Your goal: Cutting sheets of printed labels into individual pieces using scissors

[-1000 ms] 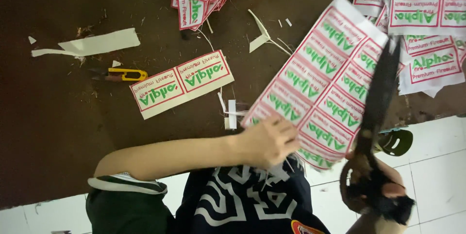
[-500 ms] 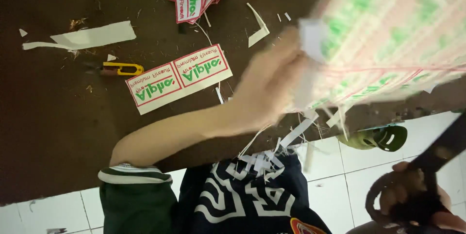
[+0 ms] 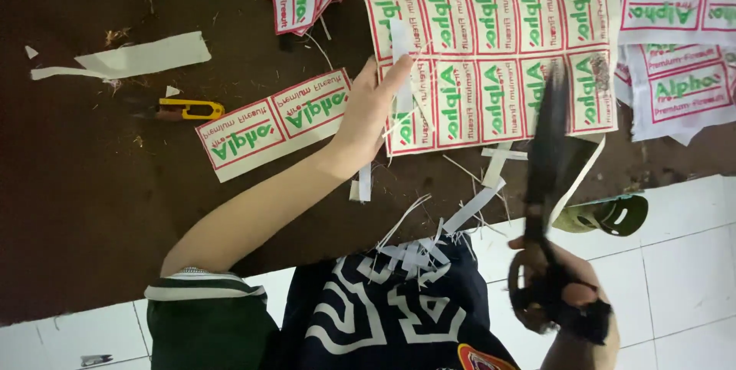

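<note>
while the label sheet (image 3: 491, 55) serves as the landmark, items are listed from left to right, all in lower case.

- paper strip (image 3: 126, 59): white offcut, far left of the sheet, lying flat on the dark table (image 3: 92, 209).
- snips (image 3: 188, 109): small, yellow-handled, well left of the sheet, below the strip.
- two-label piece (image 3: 272, 124): cut free, just left of the sheet, tilted.
- left hand (image 3: 372, 113): on the sheet's left edge, fingers stretched out and pressing the paper flat; a thin white sliver (image 3: 400, 63) sits at the fingertips. pressing rather than gripping, as far as can be told.
- label sheet: two rows of red-bordered labels with green print, long axis running left to right, flat on the table, up and to the left of the right hand.
- trimmings (image 3: 429, 243): thin white slivers, below the sheet at the table edge and on the lap.
- scissors (image 3: 548, 155): dark, blurred, blades pointing up across the sheet's lower right corner, roughly square to its long axis.
- right hand (image 3: 571, 301): below the sheet, clenched through the scissor handles.
- green cap (image 3: 606, 217): below the sheet's right end.
- label stacks (image 3: 675, 40): right of the sheet, overlapping.

relation: the left hand is the nearer, touching the sheet; the right meets it only through the blades.
</note>
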